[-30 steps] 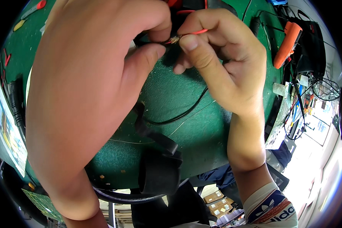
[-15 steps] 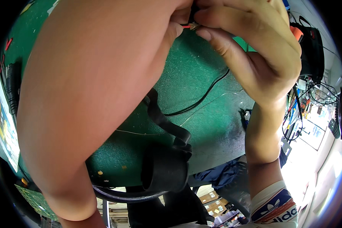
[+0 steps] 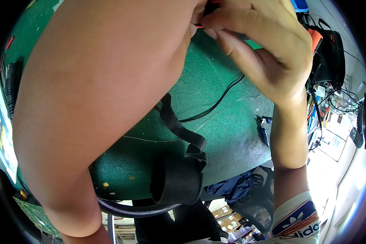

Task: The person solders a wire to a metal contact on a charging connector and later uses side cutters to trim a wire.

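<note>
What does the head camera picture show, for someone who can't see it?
Two bare hands meet at the top of the picture, the right hand pinching a thin red wire against the left hand, whose big forearm fills the left side. Below them lies a green mat with a thin black cable and a black roll of tape at its near edge.

Two bare forearms rise from the lower edge. The left forearm fills the frame's left side, its left hand [image 3: 191, 20] mostly cropped at the top. The right hand [image 3: 264, 44] curls inward, fingertips pinched against the left.
</note>
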{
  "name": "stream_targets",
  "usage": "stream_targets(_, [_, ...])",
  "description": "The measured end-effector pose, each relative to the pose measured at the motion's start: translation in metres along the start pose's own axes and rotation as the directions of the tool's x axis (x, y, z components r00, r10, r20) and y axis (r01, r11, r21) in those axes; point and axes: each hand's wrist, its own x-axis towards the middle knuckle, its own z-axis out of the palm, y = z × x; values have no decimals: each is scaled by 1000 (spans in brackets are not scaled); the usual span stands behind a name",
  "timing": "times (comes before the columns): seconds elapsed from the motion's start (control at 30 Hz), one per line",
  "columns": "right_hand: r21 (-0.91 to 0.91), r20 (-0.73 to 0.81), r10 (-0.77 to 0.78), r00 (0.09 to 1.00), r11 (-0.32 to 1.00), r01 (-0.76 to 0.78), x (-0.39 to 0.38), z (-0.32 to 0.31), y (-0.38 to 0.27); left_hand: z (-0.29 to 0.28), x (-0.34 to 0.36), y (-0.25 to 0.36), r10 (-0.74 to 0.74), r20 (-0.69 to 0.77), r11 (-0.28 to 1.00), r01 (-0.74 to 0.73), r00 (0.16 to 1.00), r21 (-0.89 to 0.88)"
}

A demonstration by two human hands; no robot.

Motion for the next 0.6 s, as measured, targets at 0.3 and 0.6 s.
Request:
stream_targets(0.3, [179, -145, 31, 989, 984, -5, -3, 17, 2, -1, -2, -1, -9, -6, 1000, 9, 1000, 6])
stream_targets(0.6, [-47, -37, -256, 966, 966, 254, 8, 6, 12, -4, -3, -1, -17, -10, 999, 17, 1000, 27])
